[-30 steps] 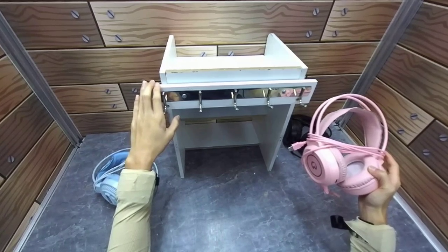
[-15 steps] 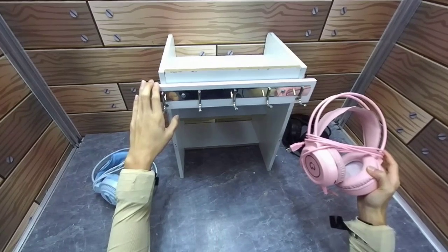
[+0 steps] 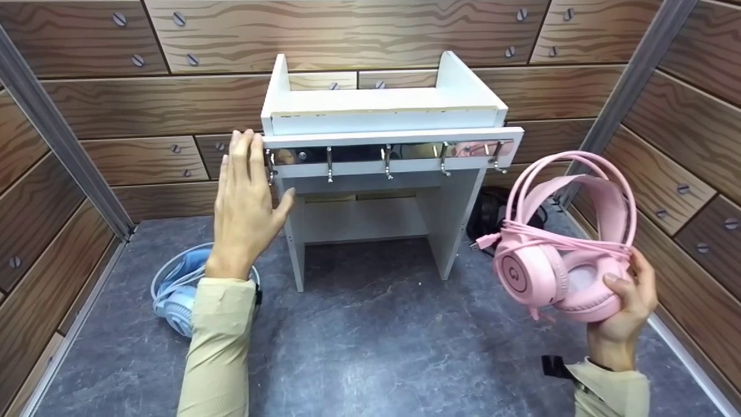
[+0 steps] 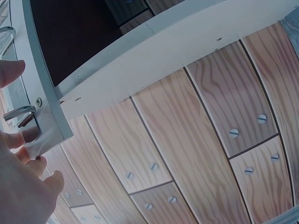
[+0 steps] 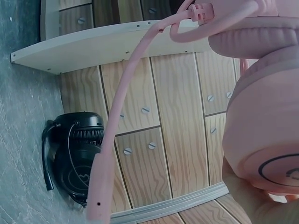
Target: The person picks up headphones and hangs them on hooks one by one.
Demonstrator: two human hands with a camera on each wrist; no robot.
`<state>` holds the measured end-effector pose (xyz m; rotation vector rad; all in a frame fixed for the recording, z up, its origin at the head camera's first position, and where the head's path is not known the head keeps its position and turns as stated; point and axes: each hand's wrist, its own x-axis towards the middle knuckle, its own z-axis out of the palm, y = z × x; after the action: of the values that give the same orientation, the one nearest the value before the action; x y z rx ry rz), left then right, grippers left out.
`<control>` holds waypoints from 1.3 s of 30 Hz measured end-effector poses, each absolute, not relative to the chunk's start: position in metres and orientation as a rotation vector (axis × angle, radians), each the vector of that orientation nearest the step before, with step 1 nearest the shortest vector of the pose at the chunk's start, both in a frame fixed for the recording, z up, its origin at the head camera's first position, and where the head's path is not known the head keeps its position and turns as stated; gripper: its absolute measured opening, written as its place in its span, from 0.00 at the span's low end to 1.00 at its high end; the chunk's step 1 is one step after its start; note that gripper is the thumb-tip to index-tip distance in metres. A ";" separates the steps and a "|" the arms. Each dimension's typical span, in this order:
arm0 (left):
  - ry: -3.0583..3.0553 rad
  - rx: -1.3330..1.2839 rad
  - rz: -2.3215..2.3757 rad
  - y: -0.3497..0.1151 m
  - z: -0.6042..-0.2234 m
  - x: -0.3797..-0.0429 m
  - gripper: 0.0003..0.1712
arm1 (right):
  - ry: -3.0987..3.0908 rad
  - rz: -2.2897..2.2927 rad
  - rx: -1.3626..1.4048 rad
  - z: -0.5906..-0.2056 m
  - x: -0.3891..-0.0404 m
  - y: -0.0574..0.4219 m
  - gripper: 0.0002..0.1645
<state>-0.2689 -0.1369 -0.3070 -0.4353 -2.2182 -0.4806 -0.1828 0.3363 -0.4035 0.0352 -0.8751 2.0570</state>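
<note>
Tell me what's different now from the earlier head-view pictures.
Very little: the right hand, holding the pink headset, has drifted slightly to its left, toward the hook rail. Nothing was taken hold of or let go. The left hand stays at the rail's left end; the blue headset and black headset lie as before.

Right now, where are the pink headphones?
In the head view, the pink headphones are in the right grip, to the right of the white shelf.
</note>
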 end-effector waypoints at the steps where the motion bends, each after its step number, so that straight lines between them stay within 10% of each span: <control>1: -2.217 -0.435 -0.483 -0.137 -0.307 -0.269 0.51 | -0.873 2.061 0.037 -0.403 -0.183 0.336 0.27; 39: -2.212 -0.426 -0.503 -0.136 -0.307 -0.270 0.51 | -0.846 2.093 0.088 -0.398 -0.183 0.328 0.28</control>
<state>-0.2697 -0.1361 -0.3074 -0.4262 -2.2124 -0.5031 -0.1834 0.3283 -0.3982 0.0885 -0.8461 2.0933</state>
